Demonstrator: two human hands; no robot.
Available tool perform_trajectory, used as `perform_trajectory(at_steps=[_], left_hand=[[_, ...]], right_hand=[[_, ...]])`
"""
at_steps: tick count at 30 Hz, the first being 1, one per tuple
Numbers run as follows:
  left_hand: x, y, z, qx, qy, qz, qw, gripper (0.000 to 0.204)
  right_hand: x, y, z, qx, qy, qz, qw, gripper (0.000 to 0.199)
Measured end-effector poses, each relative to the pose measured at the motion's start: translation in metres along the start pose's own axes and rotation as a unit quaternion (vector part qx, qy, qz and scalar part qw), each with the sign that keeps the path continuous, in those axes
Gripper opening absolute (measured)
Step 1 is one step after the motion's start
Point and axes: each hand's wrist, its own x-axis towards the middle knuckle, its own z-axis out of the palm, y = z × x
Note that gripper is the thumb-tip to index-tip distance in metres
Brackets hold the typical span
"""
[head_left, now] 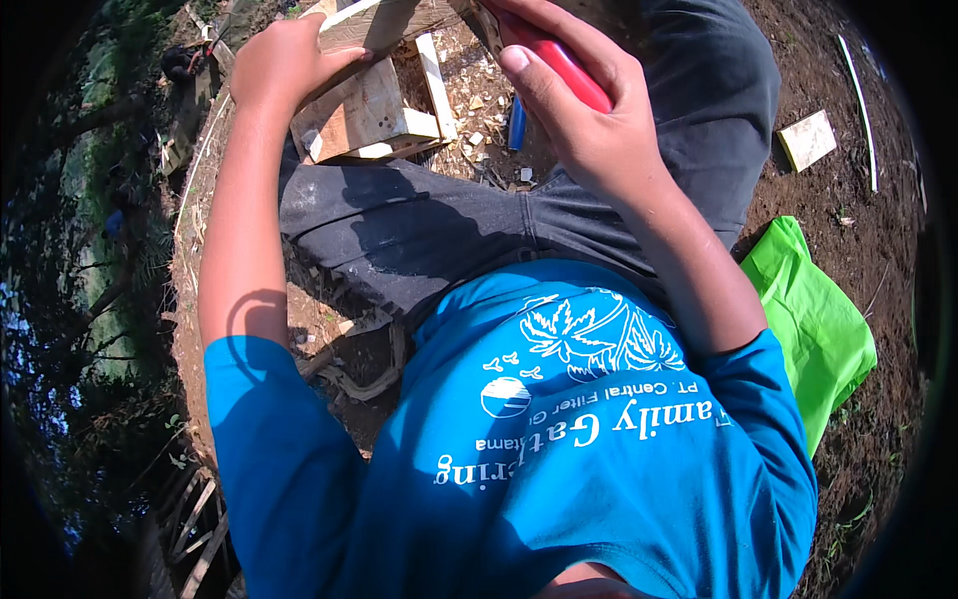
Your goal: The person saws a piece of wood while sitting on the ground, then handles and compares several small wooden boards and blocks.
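Observation:
My left hand (282, 62) grips a pale wooden board (394, 25) at the top of the view, thumb along its near edge and fingers mostly hidden behind it. Just below that board a wooden block (361, 112) rests on the ground, close to my wrist. Closed around a red handle (564, 62), my right hand (604, 115) is to the right of the board. The tool's working end is out of sight past the upper edge, so its kind cannot be told. A blue cylinder (517, 124) lies between my legs, left of my right hand.
Wood chips (477, 103) litter the soil between my legs in dark trousers (419, 205). To the right lie a bright green bag (813, 324), a small wood offcut (806, 141) and a thin white strip (860, 115). Dark vegetation (100, 250) fills the left side.

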Motion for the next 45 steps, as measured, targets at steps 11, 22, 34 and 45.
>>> perform_trajectory(at_steps=[11, 22, 34, 45], left_hand=[[-0.007, 0.007, 0.01, -0.016, 0.022, 0.017, 0.999, 0.066], [0.0, 0.001, 0.012, -0.011, 0.019, 0.009, 1.0, 0.069], [-0.008, 0.003, 0.011, -0.013, 0.001, 0.0, 1.0, 0.066], [-0.013, 0.011, 0.007, -0.002, 0.049, 0.016, 0.999, 0.056]], right_hand=[[-0.073, -0.05, -0.024, -0.111, 0.048, 0.145, 0.982, 0.048], [-0.067, -0.095, -0.01, -0.085, -0.036, 0.127, 0.988, 0.048], [-0.115, -0.101, -0.053, -0.112, 0.065, 0.168, 0.977, 0.057], [0.052, 0.033, -0.007, 0.009, 0.055, 0.081, 0.995, 0.041]])
